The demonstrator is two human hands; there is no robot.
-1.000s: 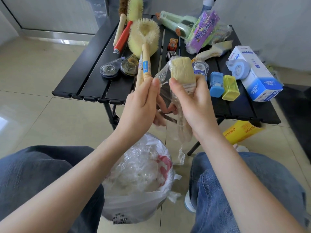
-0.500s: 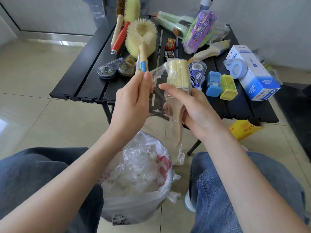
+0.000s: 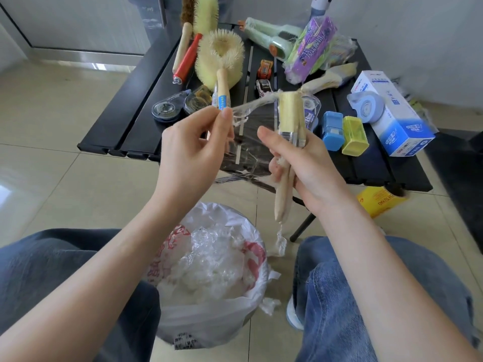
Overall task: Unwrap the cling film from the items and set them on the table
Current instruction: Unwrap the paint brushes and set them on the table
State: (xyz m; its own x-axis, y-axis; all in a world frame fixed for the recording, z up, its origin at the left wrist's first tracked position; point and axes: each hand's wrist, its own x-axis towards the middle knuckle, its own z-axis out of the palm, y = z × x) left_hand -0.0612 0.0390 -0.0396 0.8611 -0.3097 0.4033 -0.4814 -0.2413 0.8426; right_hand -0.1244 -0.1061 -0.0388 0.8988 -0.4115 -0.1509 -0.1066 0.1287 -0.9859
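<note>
The right hand [image 3: 308,165] grips one paintbrush [image 3: 287,137] upright, in front of the black table [image 3: 125,126]. The left hand [image 3: 193,150] pinches one stretched sheet of cling film [image 3: 251,137] still attached to it. On the table: two pencil sharpeners [image 3: 343,133], two toy cars [image 3: 264,77].

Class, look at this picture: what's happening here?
A seated person is unwrapping a paintbrush. The right hand grips it upright by the handle, while the left hand pinches the cling film and pulls it sideways. Film is partly off. A bag of discarded film sits between the knees, below the table.
</note>
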